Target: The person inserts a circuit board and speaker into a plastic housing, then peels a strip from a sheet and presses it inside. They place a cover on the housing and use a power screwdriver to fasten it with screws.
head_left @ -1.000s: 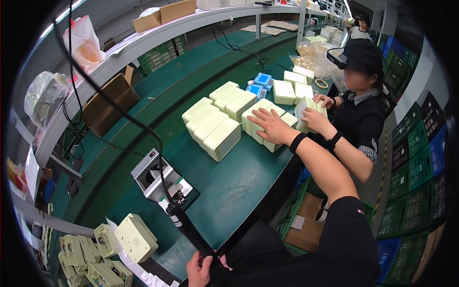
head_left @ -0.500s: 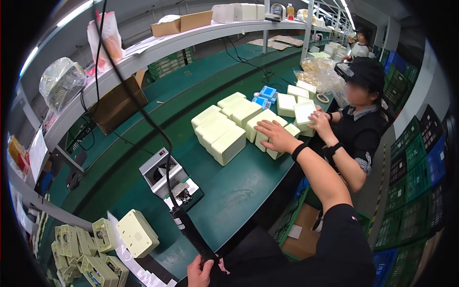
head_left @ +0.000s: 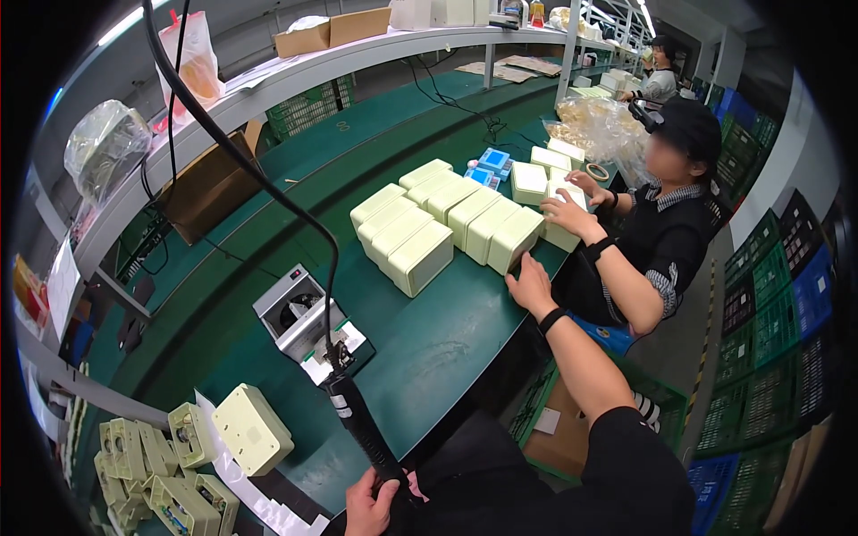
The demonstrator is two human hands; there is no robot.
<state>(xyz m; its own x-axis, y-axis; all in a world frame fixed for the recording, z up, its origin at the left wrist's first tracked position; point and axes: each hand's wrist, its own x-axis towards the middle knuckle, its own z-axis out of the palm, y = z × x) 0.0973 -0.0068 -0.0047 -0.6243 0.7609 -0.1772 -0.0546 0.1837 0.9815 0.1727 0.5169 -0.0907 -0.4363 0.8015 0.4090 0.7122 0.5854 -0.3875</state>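
Observation:
My left hand, at the bottom edge, is closed around a black corded electric screwdriver, whose cable rises to the upper left. The screwdriver's tip end is over a small grey machine with a dark opening. My right hand is at the near face of a pale yellow-green plastic box, the end one of a row. Its fingers are partly extended with nothing in them; whether they touch the box I cannot tell. Several similar boxes stand close together to the left.
At the lower left lie several open housings with parts inside, beside a single closed one. Across the bench corner, a co-worker's hands rest on more boxes. Blue devices and clear plastic bags lie beyond. Crates line the right side.
My right hand has come off the box tops and moved down to the end box's near face. Those boxes now stand in a straighter row. The co-worker has lowered the box they were holding.

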